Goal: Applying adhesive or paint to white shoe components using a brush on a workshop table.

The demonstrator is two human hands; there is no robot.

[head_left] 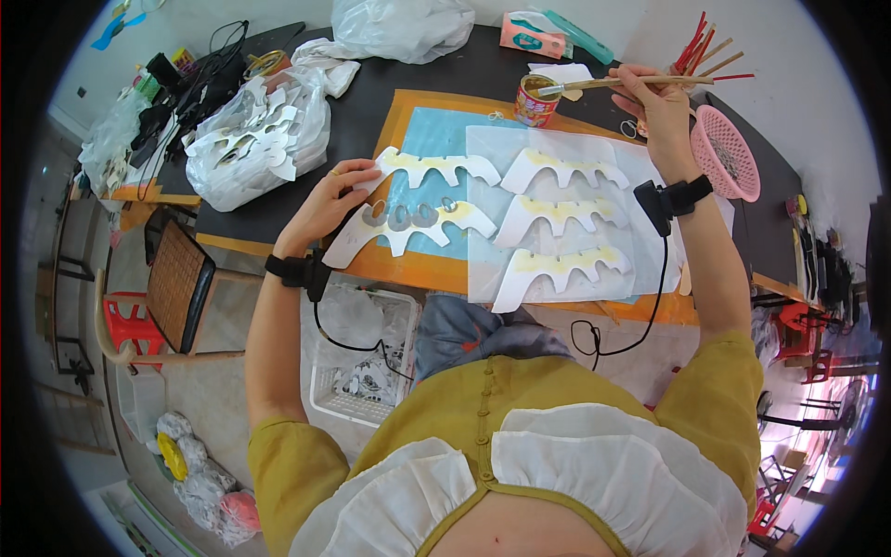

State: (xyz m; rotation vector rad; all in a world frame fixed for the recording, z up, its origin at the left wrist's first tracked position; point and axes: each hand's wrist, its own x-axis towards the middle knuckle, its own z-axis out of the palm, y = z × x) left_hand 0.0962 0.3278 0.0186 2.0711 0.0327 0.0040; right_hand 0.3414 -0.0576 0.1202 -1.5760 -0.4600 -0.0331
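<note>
My left hand (329, 206) pinches the left end of a white scalloped piece (441, 167) with a yellowish smear, at the upper left of the blue sheet. Below it lies another scalloped piece (379, 243) bearing several grey oval rings (399, 217). In my right hand (657, 110) is a paintbrush (608, 84), held level with its bristles over the rim of a red and yellow tin (535, 104). To the right, three more scalloped pieces (561, 215), all smeared yellow, lie in a column on a translucent sheet (483, 153).
A pink basket (724, 153) and a bundle of red and tan sticks (701, 51) stand at the right. A plastic bag of white pieces (264, 144) sits at the left. Tissues (535, 35) lie at the back. Below the table's front edge is a white crate (362, 357).
</note>
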